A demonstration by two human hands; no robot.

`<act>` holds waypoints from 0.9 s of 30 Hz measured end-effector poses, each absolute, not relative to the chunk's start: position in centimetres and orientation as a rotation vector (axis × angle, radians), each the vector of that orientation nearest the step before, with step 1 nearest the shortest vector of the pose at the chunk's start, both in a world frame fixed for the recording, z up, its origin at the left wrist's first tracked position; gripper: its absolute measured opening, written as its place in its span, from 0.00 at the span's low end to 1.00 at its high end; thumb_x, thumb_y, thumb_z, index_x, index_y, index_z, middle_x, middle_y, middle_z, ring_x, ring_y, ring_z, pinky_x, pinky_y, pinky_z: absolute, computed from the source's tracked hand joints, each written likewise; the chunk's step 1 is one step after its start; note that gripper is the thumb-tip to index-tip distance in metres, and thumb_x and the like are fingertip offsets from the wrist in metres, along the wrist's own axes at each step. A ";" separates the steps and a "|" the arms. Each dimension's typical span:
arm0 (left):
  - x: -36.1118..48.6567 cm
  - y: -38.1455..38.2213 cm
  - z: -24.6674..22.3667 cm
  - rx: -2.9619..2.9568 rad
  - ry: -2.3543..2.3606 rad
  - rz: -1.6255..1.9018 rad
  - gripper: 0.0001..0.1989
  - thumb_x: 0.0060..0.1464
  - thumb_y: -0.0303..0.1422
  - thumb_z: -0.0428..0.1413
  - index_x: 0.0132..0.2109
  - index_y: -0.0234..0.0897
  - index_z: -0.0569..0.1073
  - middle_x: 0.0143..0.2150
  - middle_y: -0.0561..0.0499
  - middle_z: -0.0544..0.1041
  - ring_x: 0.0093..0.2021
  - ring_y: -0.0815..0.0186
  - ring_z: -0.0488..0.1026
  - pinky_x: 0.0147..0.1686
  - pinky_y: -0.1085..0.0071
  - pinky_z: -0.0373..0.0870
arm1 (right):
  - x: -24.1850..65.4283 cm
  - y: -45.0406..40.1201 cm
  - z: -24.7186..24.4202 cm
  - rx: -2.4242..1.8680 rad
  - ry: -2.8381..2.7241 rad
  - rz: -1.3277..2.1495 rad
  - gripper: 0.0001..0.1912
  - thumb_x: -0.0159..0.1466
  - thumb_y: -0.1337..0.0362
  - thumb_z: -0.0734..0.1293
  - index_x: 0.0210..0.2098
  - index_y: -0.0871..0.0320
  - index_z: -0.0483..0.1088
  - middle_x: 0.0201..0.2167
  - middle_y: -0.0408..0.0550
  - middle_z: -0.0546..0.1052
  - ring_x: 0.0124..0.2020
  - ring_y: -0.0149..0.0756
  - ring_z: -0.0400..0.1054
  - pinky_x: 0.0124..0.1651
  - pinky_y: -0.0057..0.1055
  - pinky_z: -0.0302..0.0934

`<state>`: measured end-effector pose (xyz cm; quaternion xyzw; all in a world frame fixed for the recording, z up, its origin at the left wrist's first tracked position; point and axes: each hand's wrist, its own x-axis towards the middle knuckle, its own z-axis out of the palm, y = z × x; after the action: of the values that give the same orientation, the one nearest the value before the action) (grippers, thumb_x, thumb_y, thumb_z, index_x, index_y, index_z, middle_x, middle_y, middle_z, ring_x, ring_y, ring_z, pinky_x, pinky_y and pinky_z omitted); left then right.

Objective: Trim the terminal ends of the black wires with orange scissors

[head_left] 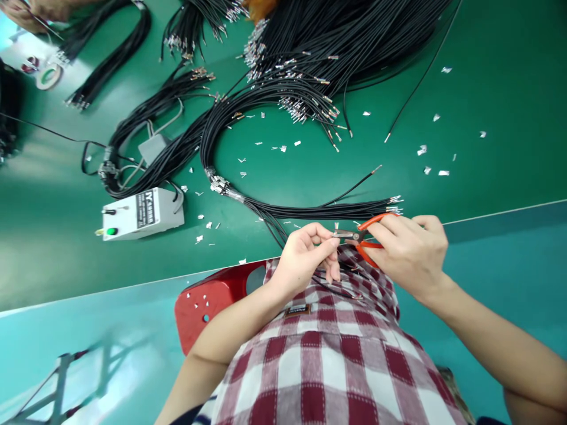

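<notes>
Thumb and fingers of my left hand are pinched on the end of a black cable, with thin stripped wires showing just above the fingertips. My right hand is wrapped around red-handled scissors, whose blades lie against that cable end. A few more black cables pass under my left hand and hang over the table edge, in front of the checkered apron. Just beyond both hands, a black cable bundle lies along the edge, gathered at clear tape and metal connectors. Its far part curves back over the table.
Larger black cable piles cover the back of the green table. To the left stand a white control box with a green button and a tape roll. White scraps are scattered about. Another person's hand works at top left. A red stool sits below.
</notes>
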<state>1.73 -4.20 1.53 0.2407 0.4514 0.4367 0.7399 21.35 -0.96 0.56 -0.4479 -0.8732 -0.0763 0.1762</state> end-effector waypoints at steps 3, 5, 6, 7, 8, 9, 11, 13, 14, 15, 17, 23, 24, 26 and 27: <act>1.7 -4.1 1.5 0.512 0.992 0.941 0.17 0.51 0.38 0.65 0.34 0.34 0.65 0.21 0.58 0.72 0.14 0.70 0.71 0.11 0.79 0.65 | 21.3 -1.0 0.4 -1.306 -2.525 -0.145 0.13 0.67 0.59 0.63 0.29 0.57 0.74 0.25 0.46 0.78 0.27 0.36 0.66 0.38 0.38 0.45; 1.6 -4.1 1.4 0.515 0.990 0.932 0.17 0.51 0.39 0.65 0.33 0.34 0.65 0.21 0.58 0.72 0.14 0.70 0.71 0.11 0.79 0.64 | 21.2 -1.0 0.2 -1.309 -2.549 -0.103 0.14 0.67 0.60 0.63 0.28 0.57 0.73 0.24 0.46 0.77 0.27 0.36 0.66 0.38 0.38 0.45; 1.6 -4.1 1.4 0.520 0.989 0.925 0.17 0.51 0.39 0.65 0.33 0.34 0.65 0.21 0.58 0.71 0.14 0.70 0.71 0.12 0.79 0.64 | 21.3 -1.1 0.0 -1.305 -2.556 -0.082 0.14 0.67 0.60 0.63 0.27 0.57 0.73 0.23 0.46 0.77 0.27 0.36 0.67 0.38 0.38 0.45; 1.6 -4.1 1.3 0.525 0.988 0.917 0.17 0.52 0.39 0.65 0.33 0.35 0.65 0.21 0.58 0.71 0.14 0.70 0.71 0.12 0.78 0.64 | 21.3 -1.1 -0.1 -1.300 -2.558 -0.061 0.14 0.68 0.60 0.63 0.27 0.57 0.73 0.23 0.46 0.77 0.27 0.36 0.67 0.38 0.38 0.45; 1.6 -4.2 1.3 0.534 0.984 0.908 0.17 0.52 0.39 0.64 0.33 0.35 0.65 0.21 0.58 0.71 0.14 0.70 0.71 0.12 0.78 0.63 | 21.4 -1.2 -0.1 -1.288 -2.555 -0.037 0.15 0.68 0.59 0.63 0.27 0.57 0.73 0.23 0.46 0.77 0.27 0.36 0.67 0.38 0.38 0.46; 1.5 -4.2 1.1 0.552 0.983 0.900 0.16 0.54 0.39 0.63 0.34 0.36 0.64 0.21 0.58 0.71 0.14 0.69 0.70 0.12 0.77 0.63 | 21.5 -1.2 -0.1 -1.271 -2.537 -0.002 0.15 0.68 0.58 0.64 0.27 0.57 0.73 0.23 0.45 0.77 0.26 0.35 0.67 0.37 0.38 0.47; 1.6 -4.5 0.6 0.689 1.013 0.878 0.13 0.58 0.40 0.59 0.36 0.36 0.66 0.22 0.57 0.71 0.17 0.68 0.71 0.15 0.75 0.66 | 22.0 -1.3 0.0 -1.240 -2.444 0.132 0.14 0.66 0.57 0.66 0.26 0.57 0.72 0.23 0.44 0.78 0.24 0.33 0.66 0.37 0.38 0.49; 1.8 -4.9 -0.6 1.056 1.074 0.797 0.10 0.60 0.39 0.57 0.37 0.35 0.70 0.26 0.52 0.74 0.24 0.66 0.75 0.25 0.71 0.71 | 22.8 -1.3 0.3 -1.233 -2.271 0.332 0.15 0.64 0.56 0.69 0.24 0.56 0.71 0.22 0.43 0.77 0.23 0.32 0.66 0.36 0.37 0.52; 2.0 -5.2 -1.4 1.323 1.095 0.707 0.09 0.60 0.36 0.58 0.36 0.35 0.72 0.29 0.48 0.76 0.30 0.64 0.76 0.31 0.69 0.72 | 23.4 -1.2 0.4 -1.237 -2.165 0.427 0.15 0.63 0.55 0.70 0.24 0.55 0.70 0.22 0.43 0.77 0.23 0.33 0.66 0.37 0.37 0.54; 2.3 -5.6 -2.3 1.606 1.087 0.574 0.07 0.58 0.34 0.59 0.34 0.34 0.74 0.32 0.45 0.77 0.35 0.61 0.76 0.36 0.67 0.72 | 24.0 -1.2 0.5 -1.255 -2.061 0.508 0.15 0.63 0.54 0.70 0.24 0.54 0.70 0.22 0.43 0.77 0.24 0.35 0.67 0.37 0.37 0.56; 2.9 -6.2 -3.9 2.005 1.005 0.243 0.11 0.59 0.29 0.57 0.28 0.33 0.74 0.28 0.44 0.76 0.34 0.60 0.75 0.36 0.65 0.70 | 25.2 -1.1 0.3 -1.319 -1.873 0.607 0.15 0.63 0.52 0.69 0.25 0.53 0.72 0.24 0.45 0.77 0.28 0.39 0.68 0.37 0.38 0.58; 2.2 -4.3 -3.6 2.211 1.025 0.441 0.13 0.67 0.33 0.47 0.42 0.36 0.75 0.36 0.45 0.79 0.36 0.63 0.75 0.39 0.67 0.69 | 27.0 -1.4 -0.4 -1.551 -1.478 0.807 0.12 0.60 0.51 0.71 0.27 0.49 0.73 0.22 0.42 0.72 0.22 0.38 0.63 0.28 0.37 0.57; 1.8 -3.4 -3.1 2.276 1.139 0.497 0.13 0.67 0.33 0.47 0.42 0.36 0.75 0.36 0.45 0.79 0.37 0.62 0.74 0.40 0.66 0.68 | 26.9 -1.5 -0.4 -1.559 -1.435 0.845 0.12 0.59 0.50 0.72 0.26 0.49 0.73 0.22 0.42 0.71 0.21 0.37 0.62 0.27 0.36 0.56; 1.1 -1.7 -2.7 2.417 1.399 0.503 0.12 0.67 0.31 0.47 0.41 0.35 0.75 0.38 0.42 0.77 0.39 0.58 0.73 0.40 0.63 0.68 | 26.6 -1.5 -0.3 -1.560 -1.376 0.907 0.13 0.59 0.49 0.72 0.26 0.50 0.73 0.21 0.42 0.70 0.21 0.36 0.62 0.25 0.35 0.56; 0.9 -1.0 -2.8 2.485 1.484 0.449 0.11 0.66 0.29 0.47 0.42 0.35 0.74 0.39 0.41 0.76 0.40 0.57 0.72 0.40 0.62 0.67 | 26.5 -1.4 -0.3 -1.554 -1.363 0.926 0.13 0.59 0.49 0.72 0.26 0.50 0.73 0.21 0.42 0.70 0.21 0.36 0.63 0.25 0.35 0.56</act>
<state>0.86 -0.99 -2.77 0.8437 0.5036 0.1523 0.1061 26.45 -1.43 -0.29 -0.6214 -0.5447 0.3702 0.4243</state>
